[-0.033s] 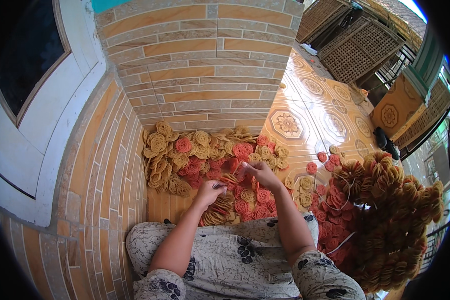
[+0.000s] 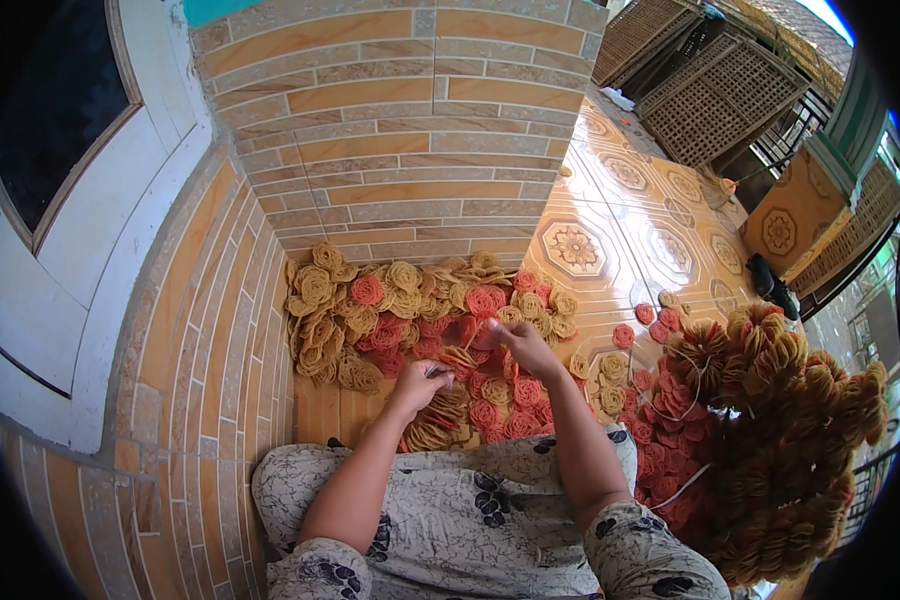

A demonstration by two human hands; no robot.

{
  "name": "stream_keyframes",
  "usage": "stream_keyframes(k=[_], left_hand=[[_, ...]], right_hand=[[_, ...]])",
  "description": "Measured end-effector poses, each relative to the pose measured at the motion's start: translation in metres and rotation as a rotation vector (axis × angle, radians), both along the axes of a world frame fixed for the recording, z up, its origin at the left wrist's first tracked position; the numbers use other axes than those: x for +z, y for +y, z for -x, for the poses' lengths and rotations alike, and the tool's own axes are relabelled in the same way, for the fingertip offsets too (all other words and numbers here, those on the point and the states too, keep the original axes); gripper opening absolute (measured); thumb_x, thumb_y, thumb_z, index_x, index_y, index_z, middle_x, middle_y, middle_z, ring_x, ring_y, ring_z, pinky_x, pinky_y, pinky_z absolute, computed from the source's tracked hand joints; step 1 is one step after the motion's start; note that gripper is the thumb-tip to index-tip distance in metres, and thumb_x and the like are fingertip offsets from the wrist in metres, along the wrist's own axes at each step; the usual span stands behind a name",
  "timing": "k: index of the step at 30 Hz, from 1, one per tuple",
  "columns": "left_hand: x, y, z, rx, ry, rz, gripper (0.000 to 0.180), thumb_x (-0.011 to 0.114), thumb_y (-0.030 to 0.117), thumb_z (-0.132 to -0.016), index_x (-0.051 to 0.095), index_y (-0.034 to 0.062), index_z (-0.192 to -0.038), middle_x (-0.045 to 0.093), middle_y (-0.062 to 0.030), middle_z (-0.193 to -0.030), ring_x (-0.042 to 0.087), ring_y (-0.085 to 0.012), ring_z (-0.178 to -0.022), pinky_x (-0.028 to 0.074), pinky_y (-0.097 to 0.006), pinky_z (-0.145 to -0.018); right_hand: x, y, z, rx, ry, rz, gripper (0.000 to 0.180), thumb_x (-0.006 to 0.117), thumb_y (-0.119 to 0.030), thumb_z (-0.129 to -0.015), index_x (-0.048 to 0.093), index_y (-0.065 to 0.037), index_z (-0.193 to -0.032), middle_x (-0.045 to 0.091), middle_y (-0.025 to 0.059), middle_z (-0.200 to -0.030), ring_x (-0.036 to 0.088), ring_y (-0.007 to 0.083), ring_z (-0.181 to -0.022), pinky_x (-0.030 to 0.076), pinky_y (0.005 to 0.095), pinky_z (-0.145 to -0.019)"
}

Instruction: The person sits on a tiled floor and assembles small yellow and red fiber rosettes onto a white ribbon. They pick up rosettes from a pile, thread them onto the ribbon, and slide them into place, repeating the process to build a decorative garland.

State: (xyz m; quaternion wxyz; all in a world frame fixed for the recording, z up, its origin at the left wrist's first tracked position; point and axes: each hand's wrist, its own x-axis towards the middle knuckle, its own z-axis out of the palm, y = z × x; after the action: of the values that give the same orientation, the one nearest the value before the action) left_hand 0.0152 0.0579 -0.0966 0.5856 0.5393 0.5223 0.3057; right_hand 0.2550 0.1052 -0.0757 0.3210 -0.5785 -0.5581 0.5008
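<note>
I sit on the floor in floral trousers [image 2: 450, 520] before a pile of round coiled discs [image 2: 410, 300], tan and red, spread against a brick wall. My left hand [image 2: 420, 380] is curled shut on the top end of a strand of stacked tan discs [image 2: 435, 425] that lies by my knees. My right hand [image 2: 522, 345] reaches a little farther out, its fingertips pinched on a tan disc [image 2: 460, 357] between the two hands. What exactly the fingertips grip is small and hard to make out.
A big bundle of strung tan and red discs [image 2: 790, 440] lies at my right, with a white cord [image 2: 688, 488] trailing from it. The brick wall [image 2: 390, 150] stands ahead and to the left. Patterned floor tiles [image 2: 620, 230] run to the right toward lattice panels [image 2: 720, 90].
</note>
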Motion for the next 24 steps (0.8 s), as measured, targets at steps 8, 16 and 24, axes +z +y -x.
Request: stream_keyframes(k=[8,16,24], left_hand=[[-0.010,0.002,0.000,0.005,0.019,0.010,0.020,0.069,0.013,-0.084,0.067,-0.0022,-0.098,0.070,-0.0055,-0.085,0.061,-0.0089,-0.076,0.047,-0.026,-0.072],[-0.006,0.000,0.000,-0.026,0.071,-0.051,0.023,0.069,0.014,-0.084,0.068,-0.0019,-0.100,0.070,-0.0075,-0.087,0.062,-0.0098,-0.078,0.047,-0.026,-0.072],[-0.002,0.000,0.001,-0.045,0.143,-0.047,0.024,0.071,0.016,-0.083,0.069,-0.0004,-0.100,0.071,-0.0093,-0.090,0.064,-0.0138,-0.082,0.049,-0.029,-0.074]], right_hand=[[-0.051,0.012,-0.005,-0.262,-0.890,-0.502,0.042,0.064,-0.041,-0.083,0.066,-0.006,-0.106,0.063,0.0202,-0.112,0.064,0.0345,-0.094,0.050,0.0438,-0.083],[-0.013,-0.006,0.005,-0.037,-0.649,-0.272,0.031,0.065,-0.025,-0.082,0.066,0.000,-0.100,0.068,0.0201,-0.089,0.066,0.0336,-0.082,0.053,0.0382,-0.075],[-0.002,-0.007,0.003,-0.188,0.062,-0.119,0.026,0.059,-0.013,-0.091,0.060,0.009,-0.104,0.068,0.0115,-0.082,0.065,0.0147,-0.070,0.052,0.0299,-0.065]])
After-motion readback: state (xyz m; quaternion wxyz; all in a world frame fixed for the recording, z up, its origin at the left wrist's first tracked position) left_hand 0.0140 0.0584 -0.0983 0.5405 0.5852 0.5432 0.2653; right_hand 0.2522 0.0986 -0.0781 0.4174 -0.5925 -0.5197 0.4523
